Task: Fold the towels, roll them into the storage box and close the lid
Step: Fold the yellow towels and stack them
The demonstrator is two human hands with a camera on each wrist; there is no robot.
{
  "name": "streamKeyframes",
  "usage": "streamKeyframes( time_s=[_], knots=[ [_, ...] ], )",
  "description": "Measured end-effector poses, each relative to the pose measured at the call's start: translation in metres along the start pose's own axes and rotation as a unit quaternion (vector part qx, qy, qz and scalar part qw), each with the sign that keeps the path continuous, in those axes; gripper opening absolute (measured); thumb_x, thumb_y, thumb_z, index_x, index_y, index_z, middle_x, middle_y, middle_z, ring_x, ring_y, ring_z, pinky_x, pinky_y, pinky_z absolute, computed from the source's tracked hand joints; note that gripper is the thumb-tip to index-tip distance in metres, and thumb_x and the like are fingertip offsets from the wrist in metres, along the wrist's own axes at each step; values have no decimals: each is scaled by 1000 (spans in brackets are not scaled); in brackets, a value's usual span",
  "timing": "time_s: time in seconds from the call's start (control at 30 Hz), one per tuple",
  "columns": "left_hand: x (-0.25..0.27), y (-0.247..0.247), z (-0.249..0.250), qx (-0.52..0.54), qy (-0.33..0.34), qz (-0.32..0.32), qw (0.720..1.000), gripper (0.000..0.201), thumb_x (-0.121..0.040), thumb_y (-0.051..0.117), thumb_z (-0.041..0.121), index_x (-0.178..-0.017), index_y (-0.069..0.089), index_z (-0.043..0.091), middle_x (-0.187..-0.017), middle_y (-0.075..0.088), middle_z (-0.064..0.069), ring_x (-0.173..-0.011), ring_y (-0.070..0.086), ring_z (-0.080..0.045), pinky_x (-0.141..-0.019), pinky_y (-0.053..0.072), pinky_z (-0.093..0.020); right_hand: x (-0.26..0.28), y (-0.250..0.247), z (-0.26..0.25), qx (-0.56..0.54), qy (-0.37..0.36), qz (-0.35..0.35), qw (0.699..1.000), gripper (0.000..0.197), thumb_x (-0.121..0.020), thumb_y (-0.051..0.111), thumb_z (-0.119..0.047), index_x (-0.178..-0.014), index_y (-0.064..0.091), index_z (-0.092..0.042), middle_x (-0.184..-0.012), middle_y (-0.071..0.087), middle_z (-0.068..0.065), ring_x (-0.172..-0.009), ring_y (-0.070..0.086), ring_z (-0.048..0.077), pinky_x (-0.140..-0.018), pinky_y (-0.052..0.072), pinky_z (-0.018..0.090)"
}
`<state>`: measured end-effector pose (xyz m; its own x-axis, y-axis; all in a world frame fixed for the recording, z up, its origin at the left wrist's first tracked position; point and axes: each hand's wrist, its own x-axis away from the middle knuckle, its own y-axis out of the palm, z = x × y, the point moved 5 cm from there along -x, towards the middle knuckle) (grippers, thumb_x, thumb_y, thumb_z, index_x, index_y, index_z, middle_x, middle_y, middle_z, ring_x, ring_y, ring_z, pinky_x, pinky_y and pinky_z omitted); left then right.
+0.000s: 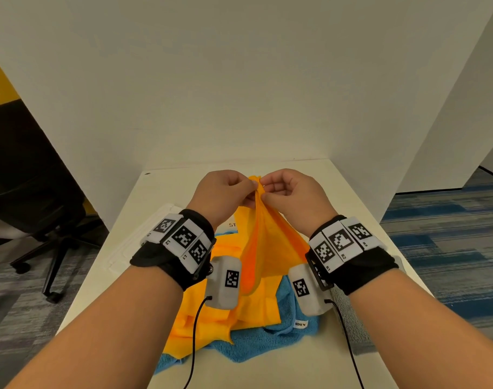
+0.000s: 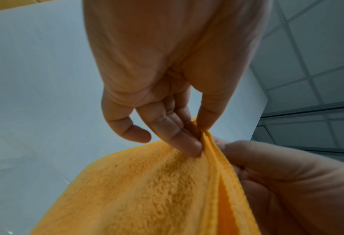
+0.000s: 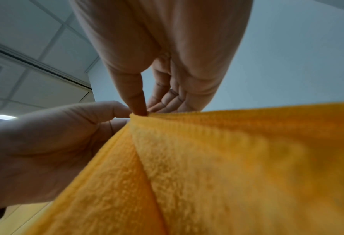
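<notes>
An orange towel (image 1: 270, 237) hangs lifted over the table, its top edge bunched between both hands. My left hand (image 1: 248, 189) pinches that edge from the left, thumb against fingers (image 2: 189, 143), and the towel (image 2: 146, 190) drapes down below it. My right hand (image 1: 267, 192) pinches the same edge from the right, thumb tip on the hem of the towel (image 3: 227, 167). More orange cloth (image 1: 211, 313) lies crumpled on the table under my wrists, on top of a blue towel (image 1: 256, 341). The storage box is hidden behind my hands; only a white corner with black letters (image 1: 232, 224) shows.
A white flat lid-like piece (image 1: 133, 248) lies on the table's left side. A grey towel (image 1: 355, 329) sits under my right forearm. White partition walls (image 1: 239, 94) close the table's back and right. An office chair (image 1: 43, 220) stands left of the table.
</notes>
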<state>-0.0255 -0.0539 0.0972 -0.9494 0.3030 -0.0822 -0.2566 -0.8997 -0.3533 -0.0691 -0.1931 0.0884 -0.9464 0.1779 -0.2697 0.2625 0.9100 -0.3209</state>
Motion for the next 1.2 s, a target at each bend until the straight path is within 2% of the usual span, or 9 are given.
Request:
streamKeyframes(
  time_s=[0.1, 0.23, 0.5, 0.63, 0.73, 0.83, 0.97, 1.1, 1.2],
  knots=[
    [0, 0, 0, -24, 7, 8, 1000, 21, -91, 59, 22, -76, 69, 12, -70, 73, -2, -67, 70, -10, -64, 47, -21, 0, -1, 0, 7, -4, 31, 999, 24, -80, 68, -6, -85, 65, -29, -82, 66, -12, -78, 63, 2, -79, 54, 24],
    [0, -1, 2, -57, 26, 9, 998, 20, -89, 60, 21, -75, 69, 11, -69, 73, -1, -71, 71, -14, -74, 54, -31, 0, -1, -3, 9, -10, 33, 999, 21, -81, 68, -9, -87, 67, -29, -82, 67, -11, -79, 64, 3, -79, 54, 22],
    [4, 2, 8, 22, -18, -33, 999, 25, -92, 46, 7, -87, 70, 4, -83, 71, -11, -61, 66, -6, -47, 41, -7, 3, -2, -5, 31, -16, 12, 999, 20, -82, 73, -22, -99, 63, -25, -88, 62, -14, -73, 58, -6, -64, 45, 7],
    [2, 1, 11, -54, 38, -52, 996, 32, -87, 45, -4, -89, 73, 12, -87, 69, 1, -73, 61, -4, -64, 44, -11, 3, -4, -4, 96, -44, 30, 994, 26, -82, 66, -7, -99, 58, -24, -92, 59, -14, -80, 55, -7, -69, 42, 5],
    [-2, -6, 6, -153, 84, 0, 985, 23, -81, 67, 10, -96, 62, 26, -101, 59, 7, -89, 56, -8, -75, 46, -21, 0, -8, -5, 84, -50, 26, 995, 28, -83, 63, -1, -94, 62, -26, -88, 61, -19, -80, 56, -8, -71, 41, 0],
    [-5, -4, -3, -227, 76, -52, 970, 45, -83, 71, 26, -124, 51, 29, -120, 46, 9, -107, 45, -9, -89, 40, -26, -1, -8, -9, 62, -60, 9, 996, 33, -83, 62, 1, -90, 63, -31, -90, 63, -18, -85, 58, -5, -75, 43, 3],
    [-5, -2, -7, -257, 82, -86, 959, 15, -97, 53, 30, -98, 59, 16, -89, 59, 2, -84, 52, -15, -65, 37, -22, 1, -11, -10, 98, -71, 6, 993, 27, -87, 60, -7, -102, 59, -29, -94, 59, -20, -87, 56, -3, -73, 41, 5],
    [-6, -6, -5, -223, 94, -77, 967, 16, -101, 45, 29, -107, 56, 19, -94, 61, 1, -84, 54, -14, -69, 38, -20, 3, -2, 7, 229, -13, -82, 970, 35, -97, 51, -31, -130, 44, -19, -104, 52, -7, -91, 51, 12, -75, 38, 26],
    [-7, -11, -2, -216, 110, -77, 967, 15, -102, 40, 29, -107, 53, 23, -91, 57, 5, -79, 50, -3, -67, 37, -18, 6, 2, 24, 252, 13, -96, 963, 34, -99, 43, -41, -122, 45, -16, -97, 54, -3, -88, 53, 18, -70, 39, 30]
  ],
)
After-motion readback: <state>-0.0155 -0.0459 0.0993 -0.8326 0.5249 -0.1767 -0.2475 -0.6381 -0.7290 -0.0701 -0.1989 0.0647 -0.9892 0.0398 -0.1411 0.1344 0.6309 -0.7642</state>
